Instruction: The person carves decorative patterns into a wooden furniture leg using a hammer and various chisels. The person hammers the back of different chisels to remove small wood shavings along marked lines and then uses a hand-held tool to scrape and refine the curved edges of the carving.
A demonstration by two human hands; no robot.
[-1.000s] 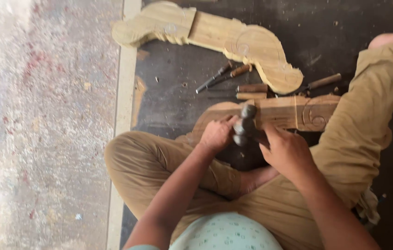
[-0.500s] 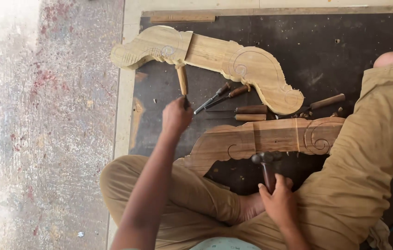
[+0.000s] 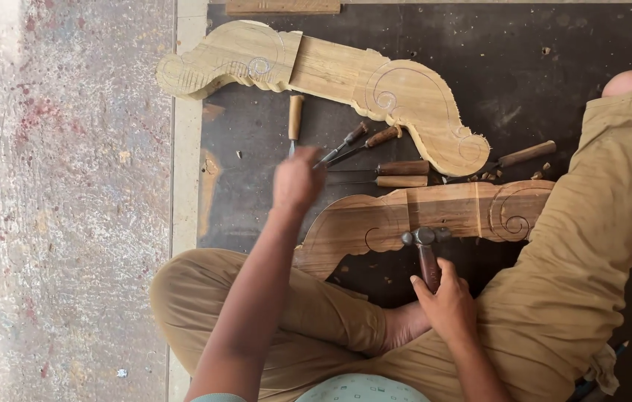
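The person sits cross-legged on a dark mat (image 3: 271, 216), with a carved wooden piece (image 3: 435, 216) lying across the lap area. The right hand (image 3: 446, 305) is closed around the handle of a hammer (image 3: 425, 249), whose metal head rests on the carved piece at about 12 o'clock from that hand. The left hand (image 3: 297, 179) is blurred with motion at 10 o'clock from the hammer, just below a loose chisel (image 3: 295, 119) and beside a cluster of other chisels (image 3: 375, 160); whether its fingers are closed on anything cannot be told. A second, paler carved piece (image 3: 331, 74) lies farther out at 12 o'clock.

The likely risks, as a judgement: the left hand moves fast among sharp blades that point toward it, so a careless grab could catch an edge. The hammer head sitting on the carving could mark the finished scrollwork if it shifts.

Compared with half a second earlier, the left hand has drawn back from the chisel by the pale piece, which now lies alone, and sits closer to the body. The right hand and hammer have hardly changed.
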